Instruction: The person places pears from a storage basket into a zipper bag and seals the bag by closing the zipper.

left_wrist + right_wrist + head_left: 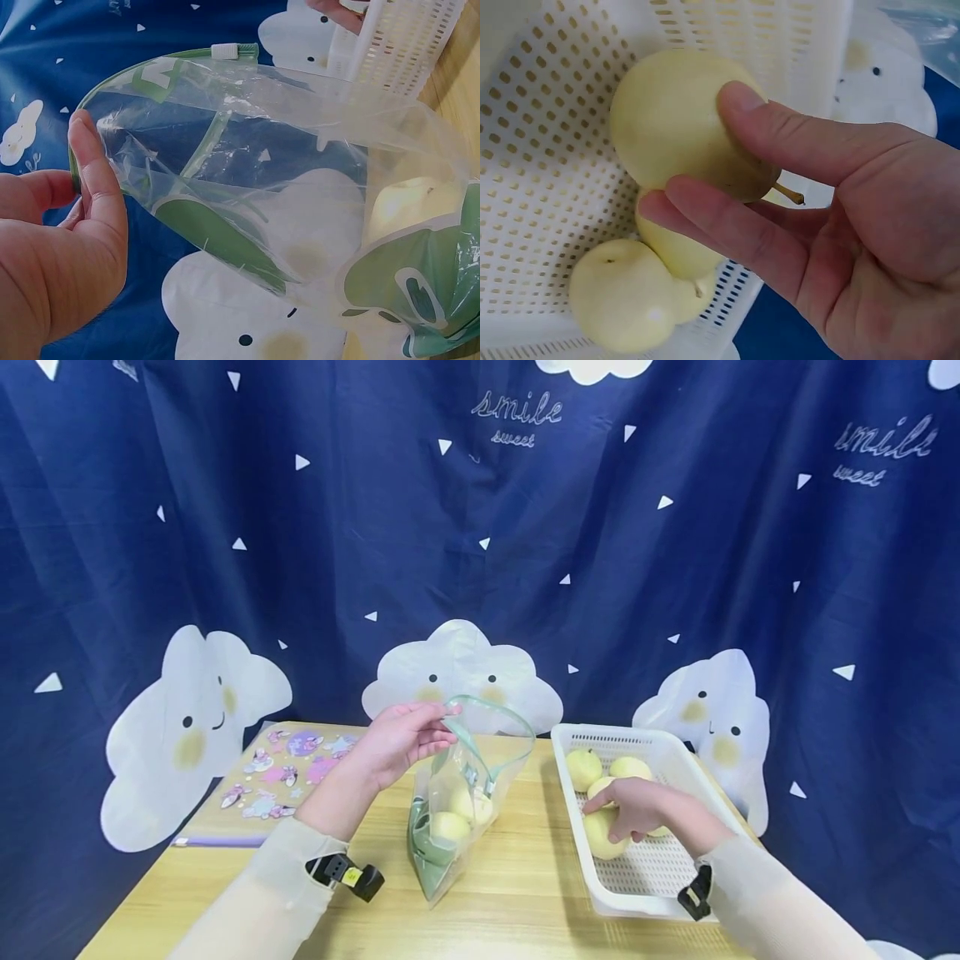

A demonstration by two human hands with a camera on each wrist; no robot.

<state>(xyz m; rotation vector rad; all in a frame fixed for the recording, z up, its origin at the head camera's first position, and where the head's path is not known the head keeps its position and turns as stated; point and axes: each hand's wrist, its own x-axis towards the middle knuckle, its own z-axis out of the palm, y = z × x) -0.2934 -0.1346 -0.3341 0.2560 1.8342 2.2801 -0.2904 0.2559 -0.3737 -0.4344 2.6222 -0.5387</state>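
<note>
My left hand [401, 742] pinches the green zip edge of a clear plastic bag [214, 236] between thumb and fingers, holding it upright with its mouth open. Pale yellow pears [450, 827] sit in the bottom of the bag, partly behind its green print. Over the white basket [637, 906], my right hand [647, 806] has thumb and fingers around a large yellow pear [675, 120], whose stem points toward the palm in the right wrist view. Several other pears [622, 296] lie beside it in the basket.
A flat see-through zip pouch [262, 806] with pink and purple prints and a purple slider lies at the left of the wooden table [517, 902]. Behind the table hangs a dark blue curtain [420, 568] with white clouds.
</note>
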